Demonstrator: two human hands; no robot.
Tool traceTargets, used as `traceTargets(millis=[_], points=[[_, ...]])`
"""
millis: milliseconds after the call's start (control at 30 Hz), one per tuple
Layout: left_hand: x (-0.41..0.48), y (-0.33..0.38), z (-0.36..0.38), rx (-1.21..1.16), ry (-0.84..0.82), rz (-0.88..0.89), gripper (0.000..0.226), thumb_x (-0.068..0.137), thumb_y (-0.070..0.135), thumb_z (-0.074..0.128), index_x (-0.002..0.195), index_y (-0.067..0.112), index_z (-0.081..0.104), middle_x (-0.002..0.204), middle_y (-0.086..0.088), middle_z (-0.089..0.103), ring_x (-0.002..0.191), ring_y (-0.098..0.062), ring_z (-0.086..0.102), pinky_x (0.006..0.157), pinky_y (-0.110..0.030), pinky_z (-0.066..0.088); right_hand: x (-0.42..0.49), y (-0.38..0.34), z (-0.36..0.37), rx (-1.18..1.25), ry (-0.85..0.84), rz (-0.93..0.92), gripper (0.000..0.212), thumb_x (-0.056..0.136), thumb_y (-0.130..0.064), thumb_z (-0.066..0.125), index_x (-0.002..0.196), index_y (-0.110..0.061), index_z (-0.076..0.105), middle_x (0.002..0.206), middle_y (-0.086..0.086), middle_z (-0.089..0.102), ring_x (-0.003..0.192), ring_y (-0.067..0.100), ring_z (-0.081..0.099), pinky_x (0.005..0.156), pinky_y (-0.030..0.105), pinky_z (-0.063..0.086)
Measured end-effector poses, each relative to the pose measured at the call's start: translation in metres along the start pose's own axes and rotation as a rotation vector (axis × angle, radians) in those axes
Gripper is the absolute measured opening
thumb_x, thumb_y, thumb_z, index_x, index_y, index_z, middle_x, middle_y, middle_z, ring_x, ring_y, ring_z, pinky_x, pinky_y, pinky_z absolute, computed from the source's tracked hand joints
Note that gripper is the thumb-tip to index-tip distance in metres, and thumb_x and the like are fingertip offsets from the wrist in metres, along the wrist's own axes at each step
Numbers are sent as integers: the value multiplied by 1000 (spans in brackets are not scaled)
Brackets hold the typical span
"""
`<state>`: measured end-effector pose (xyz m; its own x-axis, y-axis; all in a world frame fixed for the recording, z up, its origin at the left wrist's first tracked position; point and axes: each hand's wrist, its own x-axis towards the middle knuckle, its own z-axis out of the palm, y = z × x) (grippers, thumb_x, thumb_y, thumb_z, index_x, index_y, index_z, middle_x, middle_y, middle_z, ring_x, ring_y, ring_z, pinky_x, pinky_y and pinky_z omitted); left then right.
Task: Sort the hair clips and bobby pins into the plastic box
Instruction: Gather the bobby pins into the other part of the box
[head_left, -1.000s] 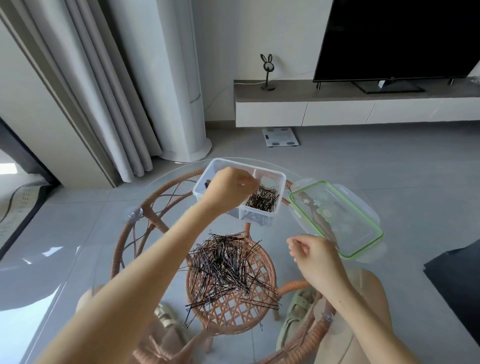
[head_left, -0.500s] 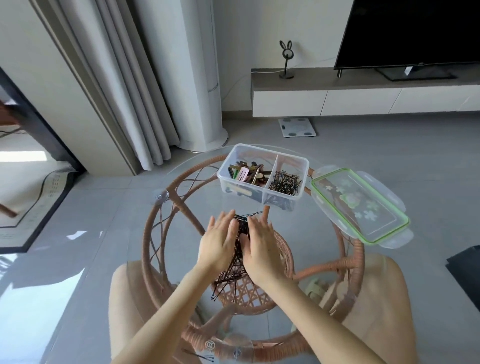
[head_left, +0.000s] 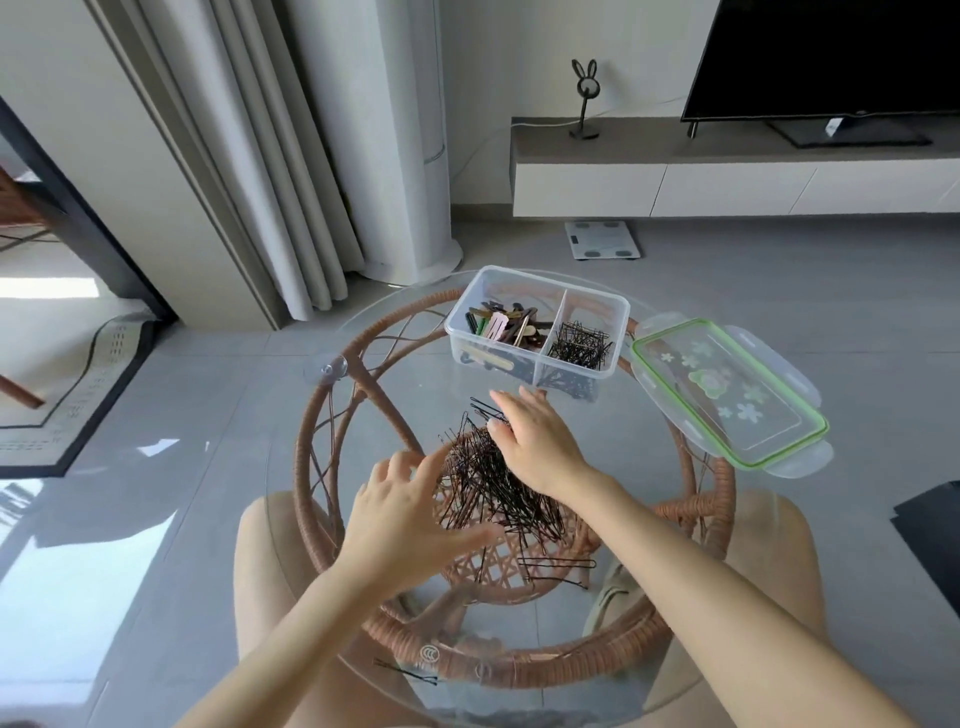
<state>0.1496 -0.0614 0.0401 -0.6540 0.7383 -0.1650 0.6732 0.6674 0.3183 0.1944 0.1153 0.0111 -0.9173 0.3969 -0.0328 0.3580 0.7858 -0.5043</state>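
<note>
Looking down through the head camera, I see a round glass table top (head_left: 332, 467) that lies on a rattan frame (head_left: 304, 467). On the middle of the glass there is a dense pile of dark bobby pins (head_left: 493, 493), and both hands are at this pile.

The left hand (head_left: 400, 514) is at the left and near side of the pile. Its fingers are spread and loose and its thumb reaches along the near edge; it grasps nothing. The right hand (head_left: 540, 447) lies palm down on the far right part of the pile, its fingers nearly straight and together, and it is also not closed around anything. Whether the fingertips press the pins or only rest on them, I cannot tell.

Farther on the table stands the plastic box (head_left: 550, 282), clear, with two compartments. The left compartment contains the hair clips (head_left: 501, 327) in mixed colours. The right compartment contains more bobby pins (head_left: 579, 343).

Just right of the box lies its lid (head_left: 727, 389), flat on the glass, with a green seal and flower prints.

A few loose pins (head_left: 558, 564) lie near the pile on its near side, and one single pin (head_left: 410, 674) lies well apart, at the near edge of the table.
</note>
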Motion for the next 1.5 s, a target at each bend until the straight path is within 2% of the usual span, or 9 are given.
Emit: traceTargets(millis=[267,400,533,700,833,967,1167,1300,1500], points=[[-12,9,16,126,-9,-39,113,66,74,55,148,18,1,136,-5,36,126,-22,35,107,-32,34,-59,-12,-30,-124,-90,-140,58,90,-50,43,141,-23,33,147,-6,40,135,14,35,111,33,28],[-3,8,12,206,-15,-66,120,63,79,52,148,13,0,138,-8,36,128,-26,36,106,-37,35,-92,8,-52,-259,-247,-90,110,65,-75,55,147,-28,-1,157,-7,8,143,13,10,116,34,9],[3,16,13,204,-37,-1,110,67,71,58,147,12,10,139,-8,37,128,-26,36,106,-38,36,-102,23,-35,-374,-288,-56,125,57,-79,57,146,-27,-14,158,0,-3,144,19,1,116,38,3],[11,27,16,93,-23,41,54,82,42,63,121,9,45,117,-7,53,106,-23,53,89,-31,45,-87,13,-22,-247,-155,-70,106,67,-66,58,147,-14,12,147,4,32,135,22,26,113,36,21],[14,28,15,38,-16,23,28,86,22,62,106,7,51,103,-8,60,93,-25,60,79,-32,49,-80,9,-16,-93,-15,-25,67,84,-30,63,140,-10,34,134,8,49,129,24,40,109,33,31],[18,25,13,9,-8,1,17,84,9,56,101,5,60,89,-8,67,81,-24,62,72,-33,53,-79,7,-13,-42,88,5,47,84,-10,64,129,-7,51,124,9,60,118,23,54,103,27,38],[20,19,-11,-69,-10,-46,16,79,7,60,86,21,61,92,-11,72,79,-25,66,75,-32,57,-85,3,-34,58,149,76,44,79,-11,70,122,-8,59,119,9,65,110,20,60,95,16,37],[18,15,-32,-136,-14,-58,18,73,8,63,71,22,52,65,-6,61,56,-21,46,73,-41,57,-91,2,-52,79,159,122,44,77,-14,73,120,-12,61,106,8,70,90,14,61,81,11,35],[15,17,-61,-236,-8,-79,19,75,12,69,94,13,70,79,0,71,68,-15,67,59,-20,55,-96,2,-74,121,160,156,41,73,-20,77,112,-15,66,99,2,71,84,10,60,71,5,38]])
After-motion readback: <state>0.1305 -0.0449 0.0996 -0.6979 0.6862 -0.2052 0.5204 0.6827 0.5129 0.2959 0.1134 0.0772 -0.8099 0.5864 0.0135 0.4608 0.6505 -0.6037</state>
